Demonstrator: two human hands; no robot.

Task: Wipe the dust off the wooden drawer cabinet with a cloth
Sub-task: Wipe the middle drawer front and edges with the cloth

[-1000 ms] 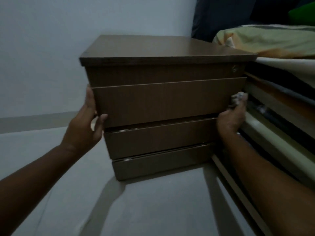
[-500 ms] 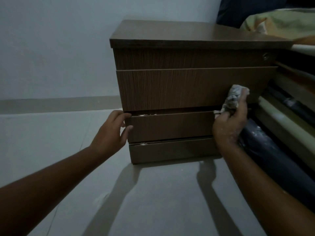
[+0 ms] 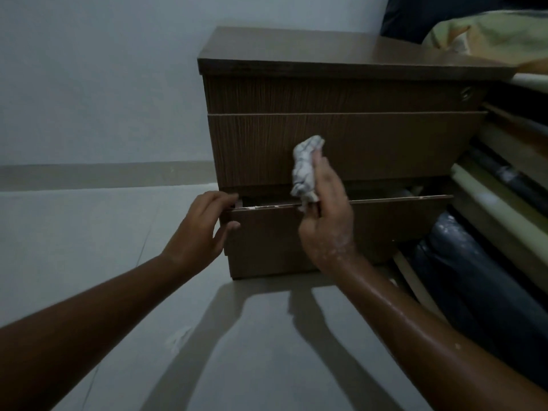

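Your right hand (image 3: 324, 221) moved leftward, clamped on cloth (image 3: 305, 169); left hand (image 3: 201, 229) now pinches middle drawer (image 3: 385, 221), pulled ajar.

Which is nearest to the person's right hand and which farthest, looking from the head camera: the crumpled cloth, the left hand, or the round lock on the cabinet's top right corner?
From the right hand:
1. Crumpled cloth, held in its fingers against the cabinet front.
2. Left hand, off to the left at the pulled-out drawer's corner.
3. Round lock, up and to the right, near the cabinet's top edge.
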